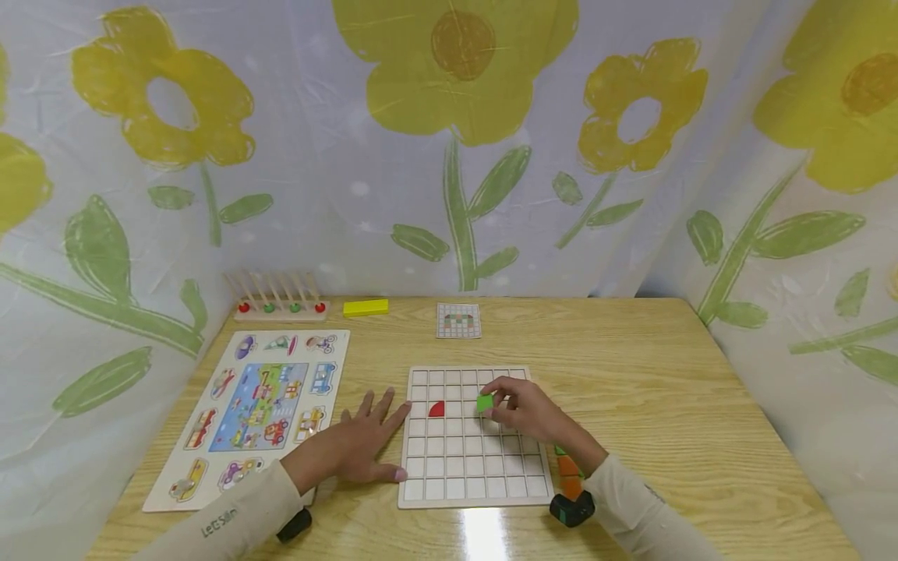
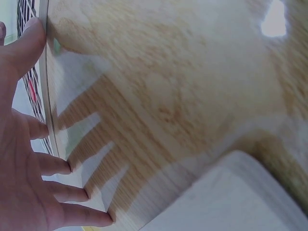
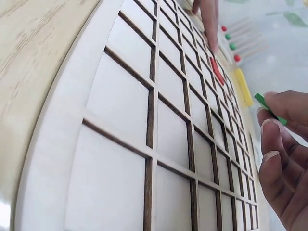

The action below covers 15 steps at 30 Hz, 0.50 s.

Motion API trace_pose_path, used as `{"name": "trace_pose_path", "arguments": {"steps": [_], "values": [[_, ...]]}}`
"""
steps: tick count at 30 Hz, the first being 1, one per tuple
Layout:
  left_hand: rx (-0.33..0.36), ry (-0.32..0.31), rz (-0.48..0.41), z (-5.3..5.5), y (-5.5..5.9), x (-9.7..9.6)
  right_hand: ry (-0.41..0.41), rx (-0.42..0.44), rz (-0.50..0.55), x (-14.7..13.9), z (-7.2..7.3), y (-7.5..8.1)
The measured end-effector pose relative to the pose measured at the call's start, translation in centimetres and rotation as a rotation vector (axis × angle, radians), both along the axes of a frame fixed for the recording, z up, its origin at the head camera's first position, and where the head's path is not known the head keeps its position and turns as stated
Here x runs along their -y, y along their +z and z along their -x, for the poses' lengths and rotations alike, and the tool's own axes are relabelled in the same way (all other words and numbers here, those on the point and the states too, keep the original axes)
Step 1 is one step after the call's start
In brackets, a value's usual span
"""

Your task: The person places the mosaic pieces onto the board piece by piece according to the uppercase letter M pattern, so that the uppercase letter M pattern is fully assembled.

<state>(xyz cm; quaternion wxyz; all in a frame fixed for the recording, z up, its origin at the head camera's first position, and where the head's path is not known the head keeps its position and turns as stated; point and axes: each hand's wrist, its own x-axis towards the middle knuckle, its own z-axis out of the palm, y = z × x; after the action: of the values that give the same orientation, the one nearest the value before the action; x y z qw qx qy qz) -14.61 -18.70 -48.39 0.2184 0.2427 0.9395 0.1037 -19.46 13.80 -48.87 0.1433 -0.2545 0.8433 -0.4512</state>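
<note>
A white wooden grid board [image 1: 477,503] lies flat on the table. My right hand [image 1: 529,413] pinches a small green square tile [image 1: 485,403] over the board's upper right part. In the right wrist view, thumb and fingers grip that green tile [image 3: 269,109] by its edges, and it is tilted above the grid. One red quarter-circle tile [image 1: 437,409] sits in a cell near the board's left side. With fingers spread, my left hand [image 1: 361,444] rests by the board's left edge, its thumb and a fingertip at the frame.
Orange and green tiles [image 1: 570,471] lie right of the board, partly under my right forearm. A pattern card [image 1: 459,321] is behind it. To the left are a picture puzzle board [image 1: 337,343], a peg stand with beads [image 1: 282,312] and a yellow block [image 1: 365,308].
</note>
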Motion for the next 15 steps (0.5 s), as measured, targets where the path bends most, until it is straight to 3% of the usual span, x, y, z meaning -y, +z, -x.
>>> {"name": "trace_pose_path", "arguments": {"steps": [15], "values": [[0.005, 0.004, 0.001, -0.1, 0.3, 0.0, 0.033, 0.0, -0.001, 1.4, 0.1, 0.0]]}}
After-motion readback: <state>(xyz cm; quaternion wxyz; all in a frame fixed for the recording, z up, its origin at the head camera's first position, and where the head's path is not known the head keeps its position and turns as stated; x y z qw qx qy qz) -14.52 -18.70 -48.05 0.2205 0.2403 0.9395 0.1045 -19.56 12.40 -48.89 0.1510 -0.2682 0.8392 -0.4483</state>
